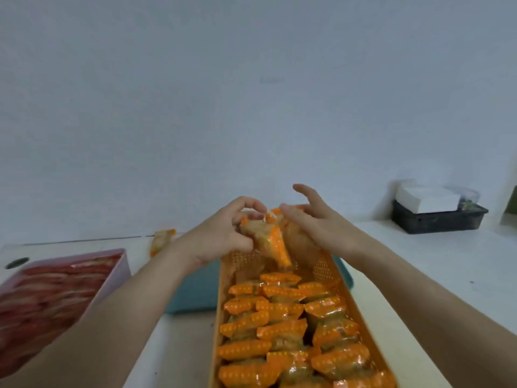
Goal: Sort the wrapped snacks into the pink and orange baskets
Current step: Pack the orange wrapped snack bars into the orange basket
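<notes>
Orange basket (321, 266), 6 o'clock: rows of orange snacks (282, 329). Above its far end, our left hand (223, 233) pinches a snack (272, 242); our right hand (316, 219) cups a second (300, 242), fingers loose. Pink basket (119, 268), 8 o'clock: red snacks (50, 298), blurred. Stray snack (161, 239) on table (447, 261), 10 o'clock. Teal tray (193, 289) under orange basket. Black bin (436, 218), 2 o'clock.

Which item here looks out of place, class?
One orange-wrapped snack lies alone on the table, behind the pink basket and outside both baskets, while the rest sit packed in the orange basket.
</notes>
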